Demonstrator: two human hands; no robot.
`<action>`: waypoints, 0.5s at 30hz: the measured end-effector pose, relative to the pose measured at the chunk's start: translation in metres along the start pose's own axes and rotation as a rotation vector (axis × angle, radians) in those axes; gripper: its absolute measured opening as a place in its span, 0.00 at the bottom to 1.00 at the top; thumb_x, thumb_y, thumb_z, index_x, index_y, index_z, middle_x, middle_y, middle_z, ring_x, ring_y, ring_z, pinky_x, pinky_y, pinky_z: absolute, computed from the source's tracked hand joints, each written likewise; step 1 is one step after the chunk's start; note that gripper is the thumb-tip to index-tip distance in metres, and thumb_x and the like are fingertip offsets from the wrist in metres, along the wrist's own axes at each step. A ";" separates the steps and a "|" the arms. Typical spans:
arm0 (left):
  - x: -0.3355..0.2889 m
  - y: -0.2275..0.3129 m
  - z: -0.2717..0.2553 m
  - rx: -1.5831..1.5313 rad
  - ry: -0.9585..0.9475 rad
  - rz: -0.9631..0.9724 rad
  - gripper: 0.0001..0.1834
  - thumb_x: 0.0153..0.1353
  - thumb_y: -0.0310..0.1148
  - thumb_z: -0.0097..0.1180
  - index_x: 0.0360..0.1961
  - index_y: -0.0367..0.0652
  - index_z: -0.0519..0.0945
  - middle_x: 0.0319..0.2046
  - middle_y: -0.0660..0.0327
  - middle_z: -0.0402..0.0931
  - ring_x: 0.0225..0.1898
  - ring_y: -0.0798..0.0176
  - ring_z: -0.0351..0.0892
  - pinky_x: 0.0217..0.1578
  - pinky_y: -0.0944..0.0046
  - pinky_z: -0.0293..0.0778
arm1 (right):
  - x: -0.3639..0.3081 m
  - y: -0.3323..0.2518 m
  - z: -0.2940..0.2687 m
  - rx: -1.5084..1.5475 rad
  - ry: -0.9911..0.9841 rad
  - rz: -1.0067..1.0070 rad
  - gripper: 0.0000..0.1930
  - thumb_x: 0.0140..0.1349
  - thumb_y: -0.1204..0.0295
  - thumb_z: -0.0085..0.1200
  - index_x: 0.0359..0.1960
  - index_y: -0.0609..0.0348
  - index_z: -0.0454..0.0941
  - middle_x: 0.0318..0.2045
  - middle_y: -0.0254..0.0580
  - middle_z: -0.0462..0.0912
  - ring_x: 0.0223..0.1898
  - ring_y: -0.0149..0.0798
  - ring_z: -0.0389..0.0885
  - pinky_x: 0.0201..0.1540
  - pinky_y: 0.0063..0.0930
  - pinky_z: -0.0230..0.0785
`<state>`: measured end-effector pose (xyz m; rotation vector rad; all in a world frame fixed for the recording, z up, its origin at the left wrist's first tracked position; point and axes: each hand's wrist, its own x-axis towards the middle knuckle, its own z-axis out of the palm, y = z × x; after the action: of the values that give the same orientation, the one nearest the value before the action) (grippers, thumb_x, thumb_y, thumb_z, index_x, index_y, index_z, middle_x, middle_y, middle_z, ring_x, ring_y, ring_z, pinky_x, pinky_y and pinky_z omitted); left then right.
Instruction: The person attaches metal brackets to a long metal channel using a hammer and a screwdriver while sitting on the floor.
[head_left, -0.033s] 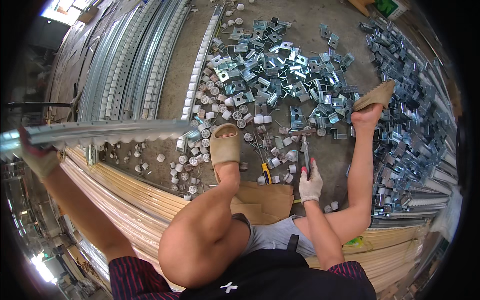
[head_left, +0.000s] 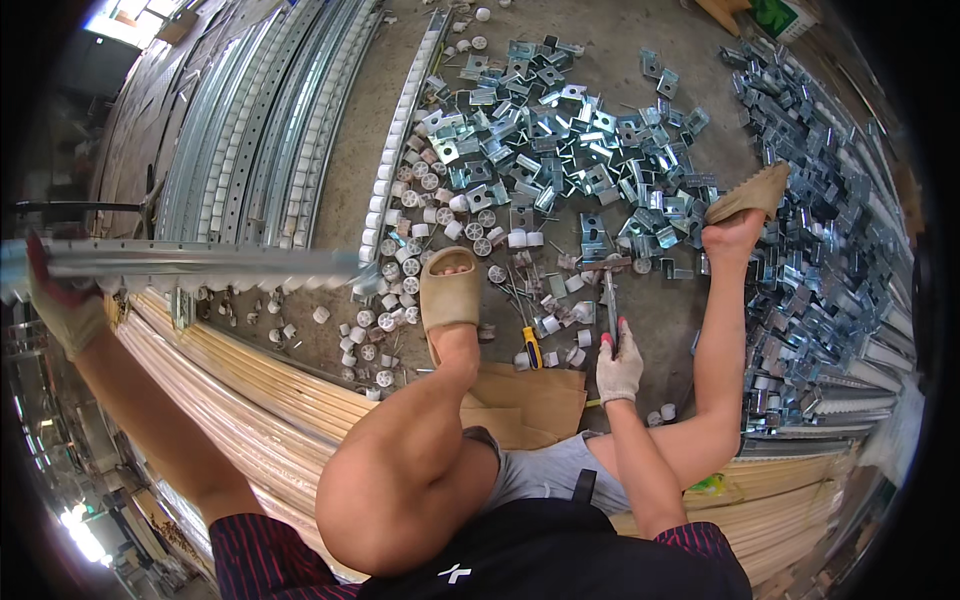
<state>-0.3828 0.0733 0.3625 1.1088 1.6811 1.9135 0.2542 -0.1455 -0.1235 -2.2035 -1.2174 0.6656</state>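
At the far left my left hand [head_left: 66, 305], in a pale glove with red fingers, is closed around a long metal roller track [head_left: 215, 262] with white wheels along its lower edge. The track lies level across the view, raised, its right end near the loose white wheels [head_left: 400, 275]. My right hand [head_left: 620, 368], gloved the same way, grips a hammer [head_left: 611, 300] by its handle; the head rests close to the floor among wheels and brackets. A yellow and black screwdriver [head_left: 532, 350] lies to the left of the hammer.
Metal brackets [head_left: 560, 130] are heaped ahead, with a bigger pile [head_left: 790, 260] at right. Roller tracks [head_left: 265, 130] lie side by side at far left; another track [head_left: 393, 150] lies by the wheels. Beneath me are wrapped pale lengths [head_left: 240, 370] and cardboard [head_left: 530, 405].
My left hand has shifted slightly left and up, and the track has moved left with it, turning a little. My right hand and the hammer have hardly moved.
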 end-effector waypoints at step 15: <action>-0.294 -0.199 0.070 1.060 -1.212 -0.197 0.31 0.50 0.45 0.77 0.52 0.37 0.83 0.36 0.45 0.87 0.38 0.46 0.90 0.43 0.54 0.83 | 0.172 -0.127 -0.010 -0.019 0.227 -0.517 0.19 0.65 0.69 0.63 0.58 0.55 0.82 0.44 0.47 0.84 0.41 0.48 0.85 0.48 0.41 0.78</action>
<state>-0.1902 -0.0446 0.0792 1.7619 1.7541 -0.1158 0.2647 0.0590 -0.0605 -1.8006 -1.5812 0.1890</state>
